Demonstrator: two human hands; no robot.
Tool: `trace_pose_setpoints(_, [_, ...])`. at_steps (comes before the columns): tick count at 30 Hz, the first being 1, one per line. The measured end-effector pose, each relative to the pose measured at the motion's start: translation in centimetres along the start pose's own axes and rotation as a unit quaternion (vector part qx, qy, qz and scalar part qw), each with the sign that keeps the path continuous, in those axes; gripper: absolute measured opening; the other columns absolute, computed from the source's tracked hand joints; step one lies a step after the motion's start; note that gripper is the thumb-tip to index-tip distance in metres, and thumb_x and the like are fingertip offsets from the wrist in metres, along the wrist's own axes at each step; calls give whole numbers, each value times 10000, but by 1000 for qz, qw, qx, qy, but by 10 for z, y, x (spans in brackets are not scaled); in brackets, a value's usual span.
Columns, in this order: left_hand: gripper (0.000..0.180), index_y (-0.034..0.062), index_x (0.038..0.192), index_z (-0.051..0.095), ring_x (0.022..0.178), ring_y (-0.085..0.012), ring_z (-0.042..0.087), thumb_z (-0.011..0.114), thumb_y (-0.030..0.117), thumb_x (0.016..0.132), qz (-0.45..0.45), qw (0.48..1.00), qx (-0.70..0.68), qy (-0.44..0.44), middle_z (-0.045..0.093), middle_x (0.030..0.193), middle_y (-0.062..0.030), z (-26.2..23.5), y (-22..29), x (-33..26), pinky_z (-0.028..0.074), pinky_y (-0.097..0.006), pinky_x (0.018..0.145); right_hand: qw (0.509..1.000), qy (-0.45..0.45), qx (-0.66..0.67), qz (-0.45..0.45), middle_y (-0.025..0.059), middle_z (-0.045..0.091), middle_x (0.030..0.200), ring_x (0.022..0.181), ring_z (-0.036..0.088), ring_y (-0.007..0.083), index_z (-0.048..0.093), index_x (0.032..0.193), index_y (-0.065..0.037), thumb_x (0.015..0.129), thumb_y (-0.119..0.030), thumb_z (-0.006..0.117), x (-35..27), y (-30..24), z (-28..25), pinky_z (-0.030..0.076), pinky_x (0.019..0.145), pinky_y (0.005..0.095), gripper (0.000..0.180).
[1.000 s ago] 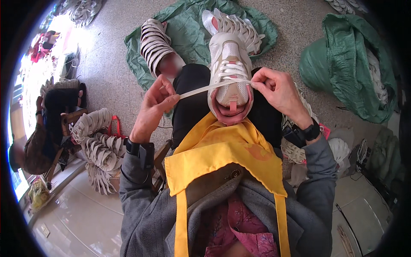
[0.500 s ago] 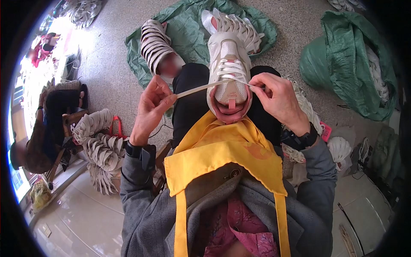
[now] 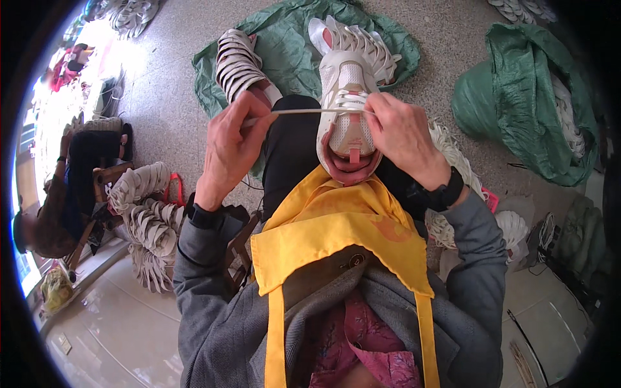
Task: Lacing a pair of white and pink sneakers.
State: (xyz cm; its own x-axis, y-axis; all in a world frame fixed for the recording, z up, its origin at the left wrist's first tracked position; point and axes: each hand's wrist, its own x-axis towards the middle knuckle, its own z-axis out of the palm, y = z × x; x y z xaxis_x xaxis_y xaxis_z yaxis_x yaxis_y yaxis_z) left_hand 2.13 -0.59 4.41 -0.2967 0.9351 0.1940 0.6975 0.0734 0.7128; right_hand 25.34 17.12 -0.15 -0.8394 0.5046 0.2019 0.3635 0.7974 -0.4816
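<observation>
A white and beige sneaker upper (image 3: 349, 68) with pink lining rests between my knees, its toe pointing away from me. Laces cross part of its front. One flat pale shoelace (image 3: 309, 111) runs taut and nearly level from the sneaker to my left hand (image 3: 229, 149), which is closed on it left of the sneaker. At the sneaker's right side, my right hand (image 3: 406, 137) has its fingers pinched close to the laces, with lace at the fingertips. Its fingers hide the right edge of the eyelets.
Stacked uppers (image 3: 239, 64) and another stack (image 3: 369, 48) lie on a green sheet (image 3: 284, 45) ahead. A green sack (image 3: 517, 103) stands right. More stacked uppers (image 3: 145, 200) sit at left, near a seated person (image 3: 71, 187). My yellow apron (image 3: 336, 239) covers my lap.
Both hands have moved away from me. My left hand's lace has risen from a slant to nearly level. My right hand has come in over the sneaker's right edge.
</observation>
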Motion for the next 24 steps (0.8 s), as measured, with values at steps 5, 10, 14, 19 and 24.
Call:
trace_pose_setpoints(5, [172, 8, 912, 560, 654, -302, 647, 728, 46, 913, 28, 1000, 2, 10, 630, 762, -125, 2, -9, 7, 489, -355, 575, 999, 7, 45, -13, 126, 660, 862, 776, 679, 361, 593, 941, -66, 918, -107, 682, -6, 8, -11, 535, 635, 449, 101])
trace_pose_setpoints(10, [188, 4, 896, 523, 682, -364, 655, 708, 36, 900, 0, 996, 18, -92, 634, 763, -155, 2, -27, -10, 494, -412, 603, 1000, 9, 11, -5, 111, 656, 852, 769, 676, 356, 591, 925, -66, 917, -96, 691, -29, 14, -19, 528, 606, 445, 105])
trace_pose_setpoints(14, [178, 10, 953, 506, 689, -407, 640, 674, 20, 894, -26, 989, 17, -147, 629, 751, -175, 12, -31, -18, 489, -449, 623, 999, 16, 44, 26, 117, 659, 868, 770, 677, 353, 610, 947, -59, 909, -49, 688, -38, 20, -28, 535, 623, 426, 88])
trace_pose_setpoints(19, [158, 16, 1045, 493, 632, -226, 671, 609, -24, 946, -59, 990, -14, -125, 619, 709, -118, 28, -35, -26, 520, -354, 590, 997, 19, 46, 58, 161, 663, 879, 759, 672, 365, 605, 966, -17, 921, -31, 676, -31, 42, -43, 515, 648, 433, 85])
trace_pose_setpoints(24, [112, 46, 1080, 494, 755, -124, 666, 588, 43, 1021, -224, 933, -229, -162, 651, 814, -47, 29, -23, -21, 528, -292, 661, 995, 67, 33, 73, 149, 678, 856, 704, 675, 295, 638, 993, -12, 915, -13, 679, -10, 65, -51, 515, 624, 387, 89])
